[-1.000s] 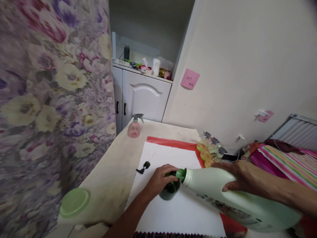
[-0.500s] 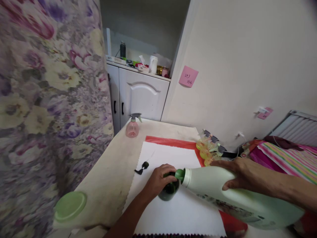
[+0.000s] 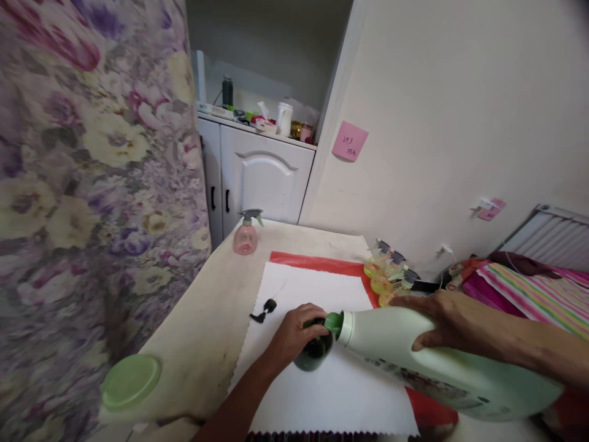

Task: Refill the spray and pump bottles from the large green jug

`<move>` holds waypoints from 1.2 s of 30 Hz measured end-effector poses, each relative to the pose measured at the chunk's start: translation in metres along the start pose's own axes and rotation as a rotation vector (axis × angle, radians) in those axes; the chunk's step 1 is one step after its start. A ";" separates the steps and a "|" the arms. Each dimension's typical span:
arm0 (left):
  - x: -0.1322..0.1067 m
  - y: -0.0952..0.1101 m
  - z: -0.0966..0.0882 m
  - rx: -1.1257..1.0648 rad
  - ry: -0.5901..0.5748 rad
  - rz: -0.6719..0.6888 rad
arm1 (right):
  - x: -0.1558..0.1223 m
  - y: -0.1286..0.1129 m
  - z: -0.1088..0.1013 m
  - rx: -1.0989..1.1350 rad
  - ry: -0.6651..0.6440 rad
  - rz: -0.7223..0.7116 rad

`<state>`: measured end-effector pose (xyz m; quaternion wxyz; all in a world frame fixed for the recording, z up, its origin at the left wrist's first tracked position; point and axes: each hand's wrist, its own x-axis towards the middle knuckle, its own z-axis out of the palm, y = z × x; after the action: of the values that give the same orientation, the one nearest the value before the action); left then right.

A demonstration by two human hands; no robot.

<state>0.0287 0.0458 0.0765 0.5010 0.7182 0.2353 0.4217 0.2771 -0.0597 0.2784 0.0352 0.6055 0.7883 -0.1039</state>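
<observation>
My left hand [image 3: 294, 336] is wrapped round a small dark green bottle [image 3: 315, 355] standing on a white cloth [image 3: 322, 393]. My right hand [image 3: 437, 319] grips a large pale green jug [image 3: 442, 368], tipped on its side so its green spout [image 3: 334, 323] sits over the small bottle's mouth. A black spray-pump head [image 3: 263, 312] lies loose on the cloth just left of my left hand.
A pink spray bottle [image 3: 246, 233] stands at the table's far left. Several yellow spray bottles [image 3: 389, 273] cluster by the wall. A green lid [image 3: 131, 382] rests at the near left edge. Floral curtain [image 3: 83, 184] hangs left; striped fabric [image 3: 543, 301] lies right.
The view has shifted slightly. Both hands keep their hold, with the jug still tipped over the small bottle.
</observation>
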 end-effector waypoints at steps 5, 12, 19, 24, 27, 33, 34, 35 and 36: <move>0.000 0.000 0.000 0.004 0.000 -0.002 | 0.001 0.002 0.000 0.039 -0.070 -0.012; 0.000 -0.001 0.000 -0.008 -0.004 -0.010 | 0.004 0.009 0.003 0.017 -0.110 0.015; 0.000 0.000 0.001 -0.018 -0.001 -0.003 | 0.004 0.006 0.001 0.006 -0.109 0.037; 0.001 0.000 0.001 -0.021 0.002 -0.007 | 0.003 0.003 -0.001 0.006 -0.118 0.023; 0.001 -0.001 0.000 -0.027 -0.001 -0.006 | 0.003 0.003 -0.001 -0.008 -0.117 0.028; 0.001 -0.002 0.000 -0.016 -0.012 -0.006 | 0.003 0.009 0.002 0.016 -0.108 -0.003; 0.001 -0.002 0.001 -0.013 -0.014 -0.006 | 0.004 0.010 0.002 0.014 -0.106 -0.007; 0.001 -0.001 0.001 -0.011 -0.015 -0.006 | 0.004 0.011 0.002 0.010 -0.105 -0.008; 0.001 -0.001 0.001 -0.009 -0.016 -0.007 | 0.004 0.011 0.002 0.004 -0.101 -0.007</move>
<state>0.0301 0.0466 0.0757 0.5074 0.7186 0.2319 0.4153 0.2868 -0.0539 0.2742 0.0734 0.5969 0.7873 -0.1359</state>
